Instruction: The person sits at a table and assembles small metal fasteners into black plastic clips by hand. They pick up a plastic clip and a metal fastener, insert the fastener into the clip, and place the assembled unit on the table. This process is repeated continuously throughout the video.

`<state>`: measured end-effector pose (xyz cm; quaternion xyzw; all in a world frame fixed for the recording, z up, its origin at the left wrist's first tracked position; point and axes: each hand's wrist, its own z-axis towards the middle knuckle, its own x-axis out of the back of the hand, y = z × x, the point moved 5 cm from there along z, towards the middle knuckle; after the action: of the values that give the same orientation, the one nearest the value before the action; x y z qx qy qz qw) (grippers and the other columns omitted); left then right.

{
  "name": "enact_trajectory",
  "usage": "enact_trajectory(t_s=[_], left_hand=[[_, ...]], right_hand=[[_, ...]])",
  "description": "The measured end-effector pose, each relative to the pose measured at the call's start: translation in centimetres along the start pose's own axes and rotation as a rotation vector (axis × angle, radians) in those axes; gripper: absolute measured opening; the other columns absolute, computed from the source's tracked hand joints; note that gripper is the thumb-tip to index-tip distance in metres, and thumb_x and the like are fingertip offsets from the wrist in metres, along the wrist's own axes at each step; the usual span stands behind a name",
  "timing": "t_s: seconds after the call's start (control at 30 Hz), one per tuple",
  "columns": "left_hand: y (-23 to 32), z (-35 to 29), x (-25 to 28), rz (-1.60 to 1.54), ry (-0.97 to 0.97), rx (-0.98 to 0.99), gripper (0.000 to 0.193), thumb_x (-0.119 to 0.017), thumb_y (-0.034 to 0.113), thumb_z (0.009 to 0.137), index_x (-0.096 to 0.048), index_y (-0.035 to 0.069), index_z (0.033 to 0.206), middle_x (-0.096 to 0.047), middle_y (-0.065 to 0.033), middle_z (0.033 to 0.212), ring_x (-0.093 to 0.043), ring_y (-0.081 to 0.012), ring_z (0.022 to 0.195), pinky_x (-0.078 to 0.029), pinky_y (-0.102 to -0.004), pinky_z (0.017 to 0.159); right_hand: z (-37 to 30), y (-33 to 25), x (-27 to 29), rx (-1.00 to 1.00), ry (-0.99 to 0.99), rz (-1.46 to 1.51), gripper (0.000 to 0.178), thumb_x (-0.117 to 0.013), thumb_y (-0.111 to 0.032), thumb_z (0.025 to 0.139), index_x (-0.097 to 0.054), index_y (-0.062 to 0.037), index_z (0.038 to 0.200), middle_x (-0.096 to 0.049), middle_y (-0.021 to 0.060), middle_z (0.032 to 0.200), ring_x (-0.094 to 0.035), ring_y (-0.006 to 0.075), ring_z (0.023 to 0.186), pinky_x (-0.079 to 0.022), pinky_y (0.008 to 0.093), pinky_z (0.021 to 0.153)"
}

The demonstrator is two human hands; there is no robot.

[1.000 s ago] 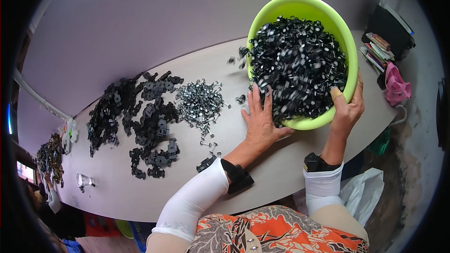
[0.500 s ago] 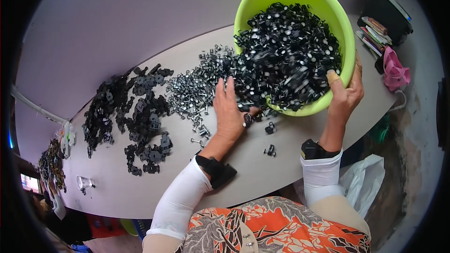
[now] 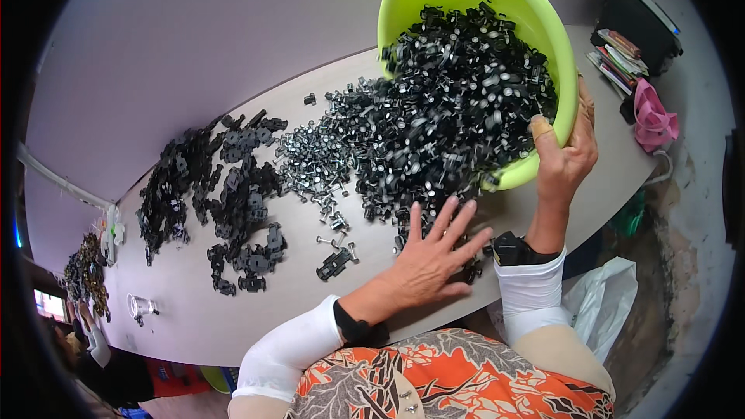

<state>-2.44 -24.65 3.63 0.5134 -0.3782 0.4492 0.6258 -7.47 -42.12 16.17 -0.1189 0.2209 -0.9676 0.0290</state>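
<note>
A lime-green plastic basin (image 3: 560,39) is tipped toward the table on its left side. My right hand (image 3: 565,151) grips its right rim, thumb over the edge. Small black parts with silvery round ends (image 3: 466,85) pour from it in a blurred stream and heap on the tabletop. My left hand (image 3: 434,252) lies palm down with fingers spread, at the near edge of that heap, holding nothing. Left of the spill lies a pile of small silver metal pins (image 3: 314,151). Farther left are heaped flat black plastic pieces (image 3: 244,194). One black part (image 3: 335,264) lies apart, near my left wrist.
A small clear cup (image 3: 140,305) stands at the left of the table (image 3: 186,326). Beyond it are a brownish pile (image 3: 87,271) and another person's hands (image 3: 81,314). At the right are books (image 3: 617,62), a pink bag (image 3: 654,115) and a white plastic bag (image 3: 601,302).
The basin has tilted further and shifted slightly left, and more black parts have spilled onto the table. My left hand has moved from the pile's edge toward me and right, fingers spreading.
</note>
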Motion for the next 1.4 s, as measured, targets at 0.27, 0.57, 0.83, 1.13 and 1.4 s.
enact_trajectory(t_s=[0.27,0.57,0.83,1.13,1.4], left_hand=[[-2.8,0.9,-1.1,0.082,0.100,0.106,0.048,-0.064,0.041,0.084,-0.059,0.016,0.124,-0.029,-0.0181,0.148,-0.020,-0.0343,0.141,-0.013,-0.0745,0.099],[-4.1,0.6,-0.4,0.114,0.092,0.233,0.048,-0.065,0.041,0.082,-0.060,0.015,0.121,-0.035,-0.0168,0.143,-0.020,-0.0331,0.141,-0.018,-0.0745,0.096],[-4.2,0.3,-0.1,0.102,0.146,0.241,0.047,-0.068,0.038,0.080,-0.061,0.015,0.121,-0.034,-0.0165,0.145,-0.019,-0.0326,0.142,-0.015,-0.0743,0.099],[-4.0,0.5,0.3,0.043,0.152,0.211,0.043,-0.070,0.035,0.079,-0.063,0.014,0.116,-0.030,-0.0185,0.146,-0.019,-0.0356,0.141,-0.017,-0.0741,0.098],[-3.3,-0.4,2.1,-0.091,0.207,0.192,0.034,-0.070,0.030,0.081,-0.063,0.011,0.108,-0.026,-0.0220,0.148,-0.017,-0.0421,0.140,-0.022,-0.0717,0.097]], right_hand=[[0.5,0.0,0.5,0.013,0.050,-0.053,0.047,-0.056,-0.001,0.069,-0.060,0.0086,0.115,-0.056,0.0198,0.129,-0.051,0.0317,0.122,-0.037,0.0375,0.104],[0.2,4.4,3.6,-0.151,0.186,-0.013,0.053,-0.056,-0.001,0.068,-0.058,0.0048,0.120,-0.056,0.0169,0.129,-0.054,0.0277,0.117,-0.037,0.0350,0.102],[-0.1,5.6,4.2,-0.208,0.272,0.074,0.050,-0.055,0.003,0.069,-0.058,0.0066,0.118,-0.058,0.0135,0.123,-0.056,0.0234,0.111,-0.039,0.0320,0.099],[-6.5,26.8,9.6,-0.904,0.670,0.930,0.045,-0.054,-0.002,0.077,-0.051,0.0097,0.120,-0.060,0.0198,0.115,-0.060,0.0337,0.105,-0.046,0.0429,0.094],[-5.0,28.3,9.6,-0.885,0.763,0.755,0.042,-0.056,-0.013,0.084,-0.051,0.0112,0.119,-0.060,0.0208,0.114,-0.061,0.0355,0.102,-0.049,0.0461,0.091]])
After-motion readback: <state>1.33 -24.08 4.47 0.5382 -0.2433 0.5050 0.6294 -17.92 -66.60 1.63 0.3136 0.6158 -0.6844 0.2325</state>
